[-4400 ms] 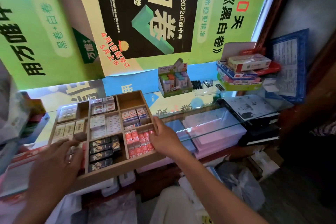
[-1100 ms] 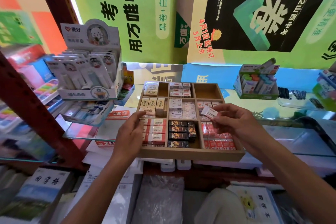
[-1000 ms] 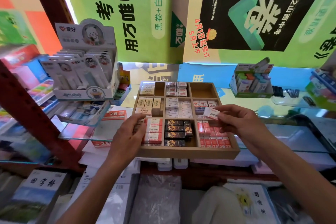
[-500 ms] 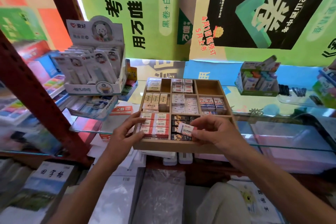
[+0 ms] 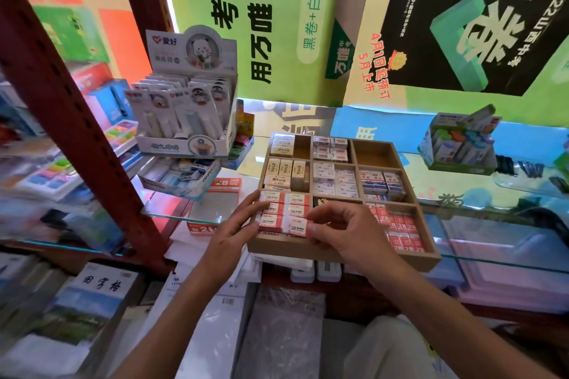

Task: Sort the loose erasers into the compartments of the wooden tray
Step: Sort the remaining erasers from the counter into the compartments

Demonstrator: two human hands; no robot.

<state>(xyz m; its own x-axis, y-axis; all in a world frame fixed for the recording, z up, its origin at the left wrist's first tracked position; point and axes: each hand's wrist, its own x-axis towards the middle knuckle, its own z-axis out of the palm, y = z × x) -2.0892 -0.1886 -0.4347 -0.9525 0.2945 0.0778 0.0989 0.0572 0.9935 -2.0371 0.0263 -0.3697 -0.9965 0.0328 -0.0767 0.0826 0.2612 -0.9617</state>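
A wooden tray with several compartments of erasers sits on a glass shelf. My right hand pinches a white-and-red 2B eraser at the front of the near-left compartment, beside other 2B erasers. My left hand rests at the tray's left edge, its straight fingers touching the erasers in that compartment. Small red 2B erasers fill the near-right compartment. The far-right compartment holds nothing. My right hand hides most of the near-middle compartment.
A display box of carded correction tapes stands to the left, behind a dark red shelf post. A flat 2B eraser box lies left of the tray. A green box of small items sits at the right. Stacked notebooks lie below.
My right hand carried the eraser from above the right compartments leftward and down into the near-left compartment. My left hand stayed at the tray's left edge.
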